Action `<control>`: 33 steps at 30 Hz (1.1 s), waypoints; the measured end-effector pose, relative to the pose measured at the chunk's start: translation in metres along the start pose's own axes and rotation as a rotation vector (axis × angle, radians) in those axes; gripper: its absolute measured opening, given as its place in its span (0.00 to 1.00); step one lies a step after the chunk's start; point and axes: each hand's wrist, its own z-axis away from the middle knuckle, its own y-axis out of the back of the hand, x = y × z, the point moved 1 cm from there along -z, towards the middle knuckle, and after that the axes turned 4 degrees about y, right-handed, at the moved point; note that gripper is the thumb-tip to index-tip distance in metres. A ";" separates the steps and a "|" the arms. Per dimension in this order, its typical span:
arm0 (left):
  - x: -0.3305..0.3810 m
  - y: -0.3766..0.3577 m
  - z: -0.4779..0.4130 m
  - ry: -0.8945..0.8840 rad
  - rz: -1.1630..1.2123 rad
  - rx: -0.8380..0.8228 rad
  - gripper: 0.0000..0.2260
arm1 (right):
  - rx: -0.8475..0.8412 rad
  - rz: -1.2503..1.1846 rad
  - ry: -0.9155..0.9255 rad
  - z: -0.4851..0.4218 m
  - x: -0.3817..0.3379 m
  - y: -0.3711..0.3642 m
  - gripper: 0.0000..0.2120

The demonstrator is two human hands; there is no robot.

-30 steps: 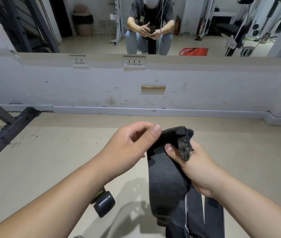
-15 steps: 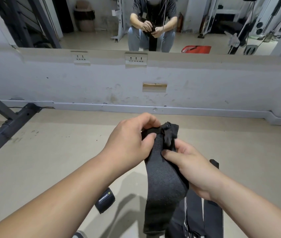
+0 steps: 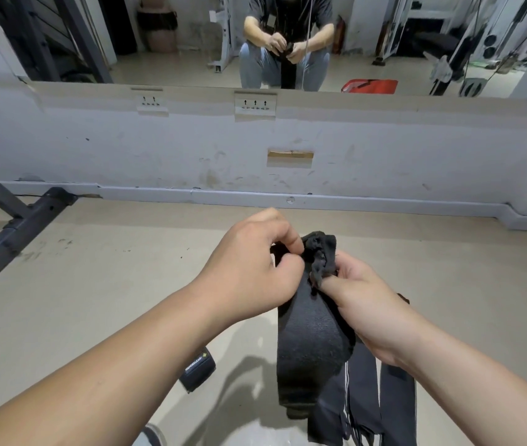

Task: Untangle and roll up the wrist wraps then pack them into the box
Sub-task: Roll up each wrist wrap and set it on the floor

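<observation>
A black wrist wrap [image 3: 310, 342] hangs from both my hands above the floor. My left hand [image 3: 252, 268] pinches its top end from the left, thumb and fingers closed on the fabric. My right hand [image 3: 361, 294] grips the crumpled top end [image 3: 321, 255] from the right. More black wraps [image 3: 365, 400], one with white stripes, hang or lie below my right forearm. A rolled black wrap with a label [image 3: 198, 368] lies on the floor under my left forearm. No box is in view.
A white low wall [image 3: 287, 140] with sockets stands ahead, a mirror [image 3: 384, 43] above it showing a crouched person. A dark metal frame [image 3: 14, 233] lies on the beige floor at the left.
My hands have come closer together at the wrap's top end, and my left thumb and fingers have closed onto the fabric. The crumpled end has shifted to between the two hands.
</observation>
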 end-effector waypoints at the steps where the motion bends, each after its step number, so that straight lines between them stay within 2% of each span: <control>1: 0.004 -0.001 0.001 0.053 0.022 -0.004 0.08 | 0.014 0.038 0.010 -0.001 0.001 0.000 0.11; 4: 0.014 -0.004 0.004 0.178 -0.074 0.051 0.25 | 0.006 0.219 0.053 0.000 0.001 -0.004 0.11; 5: 0.016 -0.005 0.004 0.214 -0.125 0.063 0.27 | 0.005 0.275 0.056 0.000 0.001 -0.005 0.13; 7: 0.014 -0.007 0.003 0.206 -0.189 0.086 0.21 | 0.015 0.320 0.060 0.001 0.000 -0.009 0.10; 9: 0.009 -0.007 0.002 0.123 -0.224 0.107 0.13 | 0.021 0.279 0.054 0.000 0.000 -0.010 0.07; 12: 0.002 -0.006 0.000 0.011 -0.245 0.149 0.09 | 0.008 0.252 0.054 0.000 0.002 -0.009 0.15; 15: 0.005 -0.006 0.000 -0.008 -0.192 0.203 0.15 | 0.010 0.262 0.073 0.000 0.000 -0.009 0.15; 17: 0.011 -0.007 0.001 0.087 -0.176 0.173 0.22 | 0.003 0.289 0.095 0.000 0.000 -0.009 0.13; 19: 0.013 -0.007 0.000 0.169 -0.241 0.177 0.24 | -0.020 0.336 0.123 0.000 0.001 -0.013 0.13; 23: 0.008 -0.006 -0.003 0.158 -0.339 0.171 0.16 | -0.028 0.315 0.142 0.000 0.006 -0.015 0.08; 27: 0.001 -0.009 -0.001 -0.089 -0.335 0.112 0.12 | 0.013 0.170 0.058 -0.004 0.008 -0.006 0.07; 29: 0.000 -0.010 0.000 -0.195 -0.416 0.110 0.11 | 0.027 0.085 0.021 -0.004 0.007 -0.003 0.10; 33: 0.007 -0.015 0.002 -0.214 -0.544 0.072 0.02 | 0.024 0.009 0.016 -0.004 0.003 -0.002 0.11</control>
